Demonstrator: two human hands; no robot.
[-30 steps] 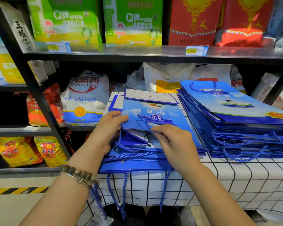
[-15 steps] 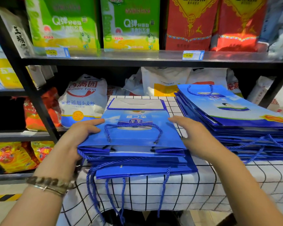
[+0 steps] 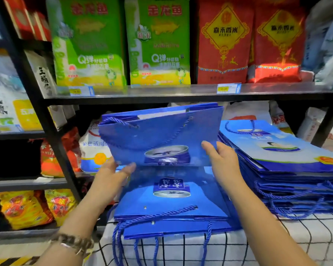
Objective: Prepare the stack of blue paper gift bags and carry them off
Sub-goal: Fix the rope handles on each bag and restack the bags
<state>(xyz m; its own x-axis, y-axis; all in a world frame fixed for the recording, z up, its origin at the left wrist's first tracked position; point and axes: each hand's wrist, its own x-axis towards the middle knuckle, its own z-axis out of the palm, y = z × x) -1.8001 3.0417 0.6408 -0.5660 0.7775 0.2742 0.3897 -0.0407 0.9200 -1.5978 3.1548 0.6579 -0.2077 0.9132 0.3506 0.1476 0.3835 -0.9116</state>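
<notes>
A small stack of flat blue paper gift bags (image 3: 171, 214) lies on the checked tablecloth (image 3: 238, 248), rope handles hanging over the front edge. Above it, several blue bags (image 3: 161, 135) are lifted and tilted up on edge, their handles toward the shelf. My left hand (image 3: 113, 173) grips their lower left edge, thumb on the front. My right hand (image 3: 219, 162) holds the lower right edge, fingers curled behind it. A taller stack of blue bags (image 3: 286, 169) lies to the right.
A black metal shelf (image 3: 181, 93) stands just behind, with green and red rice sacks on top. A white flour sack (image 3: 92, 148) sits on the lower shelf at left. Orange and yellow packets fill the lowest shelves on the left.
Both hands were at the sides of the flat stack. They have since lifted the upper bags and tipped them upright, leaving the lower bags on the cloth.
</notes>
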